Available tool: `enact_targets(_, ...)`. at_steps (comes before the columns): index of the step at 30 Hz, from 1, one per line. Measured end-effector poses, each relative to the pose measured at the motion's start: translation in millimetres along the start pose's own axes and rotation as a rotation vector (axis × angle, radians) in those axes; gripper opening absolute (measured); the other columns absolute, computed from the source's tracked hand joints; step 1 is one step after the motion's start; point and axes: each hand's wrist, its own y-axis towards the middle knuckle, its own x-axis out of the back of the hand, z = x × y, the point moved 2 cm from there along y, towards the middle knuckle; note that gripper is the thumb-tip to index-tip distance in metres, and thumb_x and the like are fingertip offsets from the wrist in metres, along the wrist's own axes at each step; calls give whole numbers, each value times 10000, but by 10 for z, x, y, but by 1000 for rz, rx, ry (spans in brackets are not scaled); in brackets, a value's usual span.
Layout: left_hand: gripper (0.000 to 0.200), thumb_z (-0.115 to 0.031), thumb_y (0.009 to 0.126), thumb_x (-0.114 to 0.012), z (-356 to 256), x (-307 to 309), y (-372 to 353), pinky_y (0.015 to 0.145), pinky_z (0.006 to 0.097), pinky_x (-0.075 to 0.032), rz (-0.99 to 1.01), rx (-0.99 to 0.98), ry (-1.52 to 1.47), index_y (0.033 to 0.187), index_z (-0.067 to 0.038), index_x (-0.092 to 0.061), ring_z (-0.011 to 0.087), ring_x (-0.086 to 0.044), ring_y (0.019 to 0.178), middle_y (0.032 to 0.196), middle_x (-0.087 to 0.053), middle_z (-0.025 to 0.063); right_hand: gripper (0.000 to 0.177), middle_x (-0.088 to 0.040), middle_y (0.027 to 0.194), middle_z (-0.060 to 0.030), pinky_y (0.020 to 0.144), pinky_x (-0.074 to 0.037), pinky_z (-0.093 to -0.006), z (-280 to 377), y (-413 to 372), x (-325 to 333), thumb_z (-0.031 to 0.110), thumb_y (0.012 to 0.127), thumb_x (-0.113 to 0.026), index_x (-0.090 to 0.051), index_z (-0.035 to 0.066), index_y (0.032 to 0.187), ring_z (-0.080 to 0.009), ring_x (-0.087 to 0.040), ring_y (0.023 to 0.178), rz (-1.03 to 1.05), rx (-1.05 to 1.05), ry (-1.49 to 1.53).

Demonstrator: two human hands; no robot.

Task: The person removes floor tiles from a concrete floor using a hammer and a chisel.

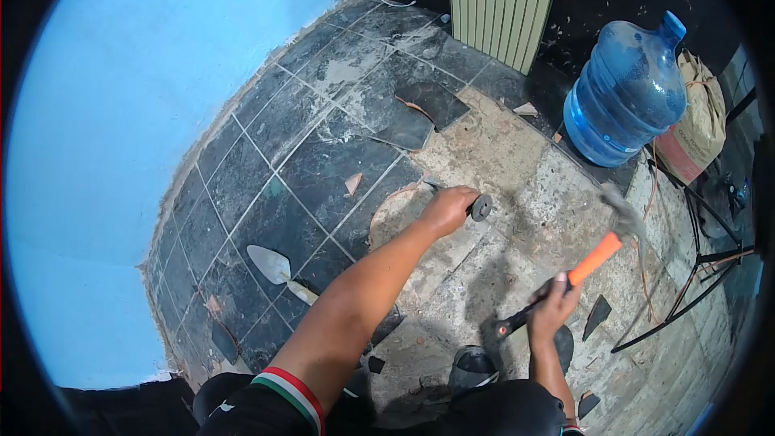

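My left hand [449, 211] is closed around a chisel whose round, dark end [481, 207] sticks out past my fist. Its tip points toward the broken edge of the dark floor tiles [311, 165]. In my right hand [554, 308] is a claw hammer [593, 262] with an orange and black handle. The hammer's metal head is raised to the right of the chisel, apart from it, and slightly blurred. Under both hands lies bare, rough screed [500, 157] where tile is gone. A pointed trowel [270, 265] rests on the tiles beside my left forearm.
A large blue water jug [626, 93] stands at the upper right, with a paper sack [696, 117] behind it. Black metal legs [698, 258] are at the right. Loose tile pieces [596, 315] lie about. A blue wall [137, 137] bounds the left side, and a ribbed panel [502, 4] leans at the back.
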Motion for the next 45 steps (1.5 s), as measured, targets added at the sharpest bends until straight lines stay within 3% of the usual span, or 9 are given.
enact_targets(3,406,86,781,-598,-4,51,63,914,466,-555,-46,2,-8,1155,-28,-706,396,-676,1040,1133,-720,180,212,-491,682,-6,452,-433,-273,-155,-36,-34,267,1094,-508,-455,81,1007,-115,-480,483,-187,35,52)
enact_targets(7,364,63,790,-594,-11,104,136,884,469,-548,-67,44,-60,1120,-28,-715,422,-677,1019,1095,-717,207,200,-554,717,-60,607,-438,-334,-868,-428,-274,147,1026,-577,-571,-19,1138,-142,-524,638,418,-216,-349)
enact_targets(10,301,42,817,-579,2,181,99,868,476,-537,-51,75,-62,1077,-26,-713,435,-670,1006,1051,-706,226,225,-554,753,-70,627,-435,-362,-791,-513,-195,157,1022,-590,-587,-6,1177,-153,-519,679,463,-319,-302)
enact_targets(14,273,19,840,-567,-34,117,12,905,464,-542,-52,-17,-15,1069,-15,-710,398,-663,1045,1104,-703,191,178,-541,715,-41,614,-442,-330,-865,-375,-47,145,1025,-585,-582,-13,1106,-118,-527,670,352,-201,-315)
enact_targets(21,347,7,798,-668,19,-102,-407,921,403,-556,138,-220,112,1138,-31,-725,319,-666,1046,1077,-704,115,137,-470,616,13,393,-413,-295,-580,206,328,177,1063,-555,-510,47,1064,-106,-478,450,283,-343,-322)
enact_targets(26,305,5,818,-664,84,39,-350,931,410,-554,92,-176,107,1113,-25,-735,318,-662,1077,1085,-711,112,140,-469,609,12,398,-401,-285,100,500,306,192,1066,-553,-502,67,1028,-92,-441,441,228,-335,-416)
enact_targets(35,341,13,806,-621,90,227,-69,968,461,-510,294,-91,7,1141,-16,-676,389,-616,1115,1123,-651,176,132,-488,648,8,413,-399,-289,1752,435,89,175,1056,-554,-512,60,1006,-109,-464,450,302,-397,-493)
enact_targets(42,336,36,721,-665,134,234,11,901,490,-529,108,-65,-125,1055,5,-684,423,-633,1031,1060,-672,199,154,-517,686,-4,424,-427,-292,1473,-216,-195,191,1041,-594,-538,49,1017,-122,-484,479,79,-394,-398)
enact_targets(45,276,44,777,-579,177,256,59,941,482,-516,110,-162,-67,1025,-9,-689,408,-626,1067,1066,-676,183,155,-519,691,-4,429,-438,-294,1112,-565,-306,202,1036,-606,-540,64,1014,-121,-489,483,7,-392,-249)
